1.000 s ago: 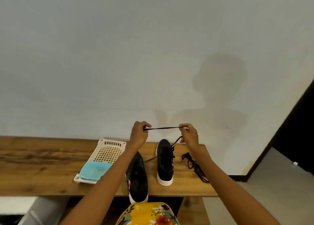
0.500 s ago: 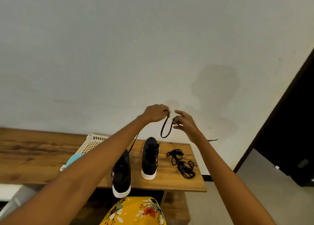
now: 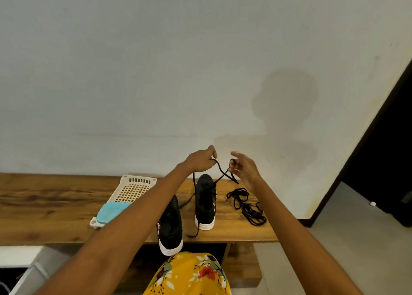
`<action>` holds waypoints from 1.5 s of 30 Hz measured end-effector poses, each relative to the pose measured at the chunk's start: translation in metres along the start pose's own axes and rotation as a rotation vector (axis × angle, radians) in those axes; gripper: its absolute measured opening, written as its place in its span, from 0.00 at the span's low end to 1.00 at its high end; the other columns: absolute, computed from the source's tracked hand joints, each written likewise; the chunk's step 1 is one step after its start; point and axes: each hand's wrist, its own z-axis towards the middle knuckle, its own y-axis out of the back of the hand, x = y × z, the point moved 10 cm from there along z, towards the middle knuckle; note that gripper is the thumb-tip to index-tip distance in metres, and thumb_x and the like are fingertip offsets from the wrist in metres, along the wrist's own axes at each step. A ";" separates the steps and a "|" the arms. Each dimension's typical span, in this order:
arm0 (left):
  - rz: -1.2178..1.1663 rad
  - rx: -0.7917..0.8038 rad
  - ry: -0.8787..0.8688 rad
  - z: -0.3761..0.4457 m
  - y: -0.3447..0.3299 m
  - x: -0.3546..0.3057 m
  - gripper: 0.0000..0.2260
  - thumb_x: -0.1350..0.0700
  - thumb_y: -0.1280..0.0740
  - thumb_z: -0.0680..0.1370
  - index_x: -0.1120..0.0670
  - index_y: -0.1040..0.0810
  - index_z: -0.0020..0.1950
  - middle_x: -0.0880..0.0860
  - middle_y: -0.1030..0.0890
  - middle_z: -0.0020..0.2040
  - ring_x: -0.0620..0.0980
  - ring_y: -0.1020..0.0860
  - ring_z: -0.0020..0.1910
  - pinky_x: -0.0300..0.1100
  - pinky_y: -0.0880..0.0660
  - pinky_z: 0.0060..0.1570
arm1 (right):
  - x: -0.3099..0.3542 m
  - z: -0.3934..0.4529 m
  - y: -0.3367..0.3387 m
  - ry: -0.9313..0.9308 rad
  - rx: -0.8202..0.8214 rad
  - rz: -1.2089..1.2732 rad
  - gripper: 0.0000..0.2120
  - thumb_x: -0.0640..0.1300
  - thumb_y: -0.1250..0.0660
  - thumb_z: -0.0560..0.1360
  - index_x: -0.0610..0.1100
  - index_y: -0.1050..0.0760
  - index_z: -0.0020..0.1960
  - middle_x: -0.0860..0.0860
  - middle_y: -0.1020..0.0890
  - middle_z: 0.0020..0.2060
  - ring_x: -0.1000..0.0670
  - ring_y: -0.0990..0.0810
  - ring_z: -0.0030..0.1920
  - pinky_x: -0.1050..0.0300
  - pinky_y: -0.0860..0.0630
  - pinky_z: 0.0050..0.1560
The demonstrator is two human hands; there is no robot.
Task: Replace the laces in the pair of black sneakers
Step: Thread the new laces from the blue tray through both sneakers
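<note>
Since 0.5 s ago the loop has crossed. The left hand [image 3: 201, 161] and right hand [image 3: 242, 167] each pinch an end of the lace [image 3: 223, 175] above the right sneaker [image 3: 205, 202] on the counter [image 3: 44, 205]. Keep both ends taut while knotting.

Tabletop [image 3: 44, 205]: bare wood runs from the white basket [image 3: 136, 187] out toward 9 o'clock. The basket holds a blue item [image 3: 111, 211] at its near end.

Centre is crowded. Two black sneakers [image 3: 205, 201] stand side by side, a narrow gap between them. A lace [image 3: 219, 174] rises from the far sneaker to both hands [image 3: 200, 161], crossing the space above it.

At 3 o'clock of the sneakers a loose lace pile [image 3: 247, 205] lies apart from them, with a bare strip between.

Wall [image 3: 200, 72] closes off 12 o'clock.
</note>
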 end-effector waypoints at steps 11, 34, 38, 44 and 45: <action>-0.235 0.070 0.044 0.019 -0.036 0.043 0.12 0.56 0.37 0.79 0.53 0.32 0.62 0.57 0.23 0.50 0.51 0.26 0.44 0.45 0.30 0.45 | -0.059 0.011 -0.040 -0.054 0.408 -0.457 0.09 0.47 0.37 0.79 0.41 0.23 0.47 0.46 0.25 0.38 0.54 0.26 0.36 0.63 0.25 0.39; -0.101 0.060 0.005 0.033 -0.067 0.072 0.08 0.62 0.40 0.79 0.54 0.28 0.56 0.54 0.20 0.48 0.54 0.23 0.46 0.50 0.26 0.47 | -0.130 0.048 -0.028 -0.137 0.168 -0.641 0.19 0.39 0.38 0.78 0.43 0.34 0.69 0.45 0.25 0.55 0.48 0.20 0.46 0.57 0.26 0.42; -0.251 -0.042 0.040 0.034 -0.062 0.074 0.01 0.58 0.39 0.79 0.53 0.31 0.50 0.55 0.21 0.46 0.53 0.23 0.43 0.47 0.27 0.43 | -0.105 0.044 -0.064 -0.059 0.302 -0.439 0.09 0.42 0.40 0.81 0.41 0.27 0.59 0.47 0.21 0.37 0.52 0.21 0.35 0.62 0.21 0.38; -0.271 -0.059 0.073 0.025 -0.042 0.109 0.09 0.62 0.38 0.79 0.60 0.19 0.54 0.55 0.18 0.54 0.49 0.23 0.51 0.36 0.31 0.50 | -0.127 0.060 0.002 -0.144 -0.096 -0.386 0.12 0.43 0.43 0.82 0.38 0.23 0.54 0.47 0.23 0.29 0.53 0.25 0.26 0.62 0.25 0.29; -0.270 -0.069 0.085 0.022 -0.038 0.117 0.09 0.63 0.38 0.79 0.60 0.19 0.54 0.56 0.18 0.54 0.47 0.23 0.48 0.35 0.32 0.49 | -0.135 0.060 0.017 -0.179 -0.163 -0.343 0.12 0.43 0.43 0.82 0.37 0.23 0.54 0.46 0.23 0.29 0.51 0.25 0.27 0.60 0.25 0.30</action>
